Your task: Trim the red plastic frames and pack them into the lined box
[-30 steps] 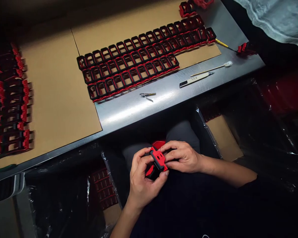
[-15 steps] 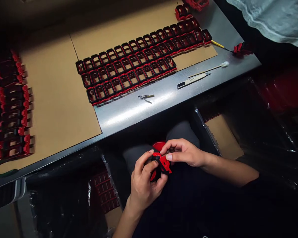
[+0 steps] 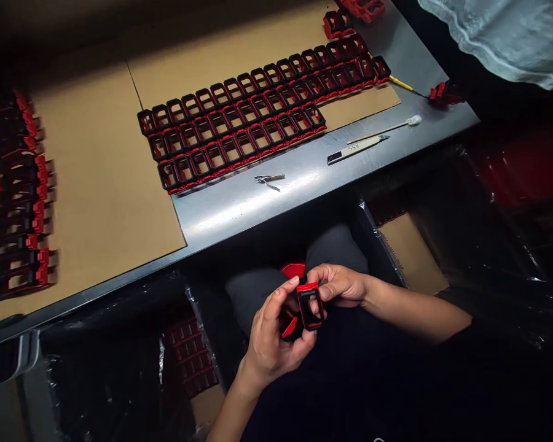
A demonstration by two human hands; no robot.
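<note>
Over my lap, both hands hold a small rectangular plastic frame (image 3: 308,286), black with red edging, its opening turned toward me. My left hand (image 3: 270,337) curves round its left side, thumb at the lower edge and fingertips near the top. My right hand (image 3: 343,284) pinches the upper right side between thumb and fingers; a fingertip shows through the opening. A second red-and-black piece (image 3: 289,326) sits in the left palm, mostly hidden. Similar frames (image 3: 231,153) stand in three rows on the cardboard (image 3: 96,178) ahead.
On the metal table edge lie a nail clipper (image 3: 270,178), a craft knife (image 3: 357,150), a cotton-tipped stick (image 3: 387,129) and a yellow-handled tool (image 3: 402,84). More red-and-black parts (image 3: 21,227) are stacked at left. Plastic-lined boxes (image 3: 417,252) flank my legs.
The frame has been turned so its opening faces me instead of its red side. My right hand has shifted slightly onto its right edge; the left fingers have loosened and straightened somewhat.
</note>
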